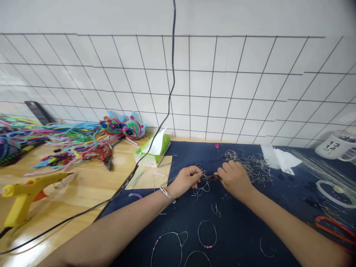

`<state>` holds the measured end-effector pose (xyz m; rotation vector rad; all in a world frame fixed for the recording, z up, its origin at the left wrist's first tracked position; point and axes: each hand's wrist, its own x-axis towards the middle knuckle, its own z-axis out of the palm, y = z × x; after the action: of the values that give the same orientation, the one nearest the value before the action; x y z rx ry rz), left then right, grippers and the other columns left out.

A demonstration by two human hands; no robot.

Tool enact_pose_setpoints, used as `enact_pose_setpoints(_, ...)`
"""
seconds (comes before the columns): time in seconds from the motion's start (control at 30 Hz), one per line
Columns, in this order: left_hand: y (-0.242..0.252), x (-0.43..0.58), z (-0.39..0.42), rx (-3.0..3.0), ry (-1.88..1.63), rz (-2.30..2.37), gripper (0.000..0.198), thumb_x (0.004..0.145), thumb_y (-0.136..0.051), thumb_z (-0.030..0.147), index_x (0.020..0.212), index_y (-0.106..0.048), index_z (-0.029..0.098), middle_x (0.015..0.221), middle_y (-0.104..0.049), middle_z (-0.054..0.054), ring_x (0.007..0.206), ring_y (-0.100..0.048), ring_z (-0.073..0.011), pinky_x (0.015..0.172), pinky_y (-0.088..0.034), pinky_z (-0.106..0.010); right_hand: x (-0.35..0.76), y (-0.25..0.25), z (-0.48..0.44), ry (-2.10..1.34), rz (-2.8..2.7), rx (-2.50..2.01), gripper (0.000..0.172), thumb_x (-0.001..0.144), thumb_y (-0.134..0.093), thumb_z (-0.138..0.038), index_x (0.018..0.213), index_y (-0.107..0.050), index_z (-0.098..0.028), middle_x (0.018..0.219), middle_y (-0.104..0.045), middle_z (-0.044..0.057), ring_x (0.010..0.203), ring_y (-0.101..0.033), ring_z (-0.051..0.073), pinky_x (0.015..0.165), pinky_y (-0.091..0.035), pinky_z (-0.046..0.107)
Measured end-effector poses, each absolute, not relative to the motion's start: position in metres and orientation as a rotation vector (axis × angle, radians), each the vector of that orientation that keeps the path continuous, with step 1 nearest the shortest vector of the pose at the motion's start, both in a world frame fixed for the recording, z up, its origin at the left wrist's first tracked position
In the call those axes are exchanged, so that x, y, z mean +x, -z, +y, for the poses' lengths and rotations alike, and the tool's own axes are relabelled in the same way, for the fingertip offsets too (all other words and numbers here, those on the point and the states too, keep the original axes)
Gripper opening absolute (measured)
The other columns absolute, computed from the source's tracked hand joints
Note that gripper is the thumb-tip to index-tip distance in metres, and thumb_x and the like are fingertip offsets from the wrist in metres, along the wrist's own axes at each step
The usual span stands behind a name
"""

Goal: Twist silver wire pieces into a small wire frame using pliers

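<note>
My left hand (187, 179) is closed in a pinch on a piece of thin silver wire (201, 187) above the dark blue mat (236, 230). A silver bangle sits on that wrist. My right hand (233, 178) is closed around a small dark tool (213, 177) whose tip meets the wire between the two hands. A tangled heap of wire (254, 167) lies just behind my right hand. Several bent wire rings with pink beads (207, 234) lie on the mat in front of my arms.
A yellow glue gun (26, 193) stands at left on the wooden table, its black cable (122, 187) running across. Coloured pipe cleaners (63, 142), pliers (108, 162), a green tissue pack (154, 148), a white mug (335, 146) and red-handled scissors (332, 226) surround the mat.
</note>
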<state>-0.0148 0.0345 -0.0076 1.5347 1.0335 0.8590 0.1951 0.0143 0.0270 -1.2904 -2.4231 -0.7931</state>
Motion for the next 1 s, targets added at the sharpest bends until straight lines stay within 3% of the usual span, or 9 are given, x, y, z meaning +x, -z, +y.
enact_pose_setpoints(0.3, 0.007, -0.011, 0.032, 1.457, -0.915, 1.067, 0.026, 0.074, -0.049, 0.039, 0.075, -0.052, 0.013, 0.059, -0.052, 0.001, 0.045, -0.048, -0.0059, 0.043, -0.04, -0.016, 0.18, -0.034, -0.001, 0.907, -2.4, -1.446, 0.016, 0.073, -0.04, -0.006, 0.07, -0.053, -0.015, 0.068, -0.045, 0.008, 0.071, -0.034, 0.019, 0.065, -0.021, 0.034)
enact_pose_setpoints(0.8, 0.002, -0.012, 0.026, 1.497, -0.914, 1.02, 0.026, 0.073, -0.05, 0.039, 0.073, -0.052, 0.014, 0.057, -0.052, 0.002, 0.046, -0.049, -0.0067, 0.044, -0.04, -0.017, 0.182, -0.028, 0.0, 0.872, -2.474, -1.379, 0.015, 0.078, -0.043, -0.012, 0.069, -0.053, -0.017, 0.066, -0.049, 0.006, 0.069, -0.039, 0.017, 0.064, -0.023, 0.03)
enact_pose_setpoints(1.0, 0.004, -0.014, 0.027, 1.531, -0.925, 0.982, 0.024, 0.074, -0.05, 0.039, 0.074, -0.053, 0.015, 0.059, -0.052, 0.002, 0.047, -0.049, -0.0066, 0.046, -0.041, -0.017, 0.199, -0.016, 0.015, 0.603, -2.553, -1.409, 0.011, 0.078, -0.048, -0.02, 0.071, -0.056, -0.019, 0.067, -0.054, 0.002, 0.068, -0.045, 0.013, 0.063, -0.026, 0.026)
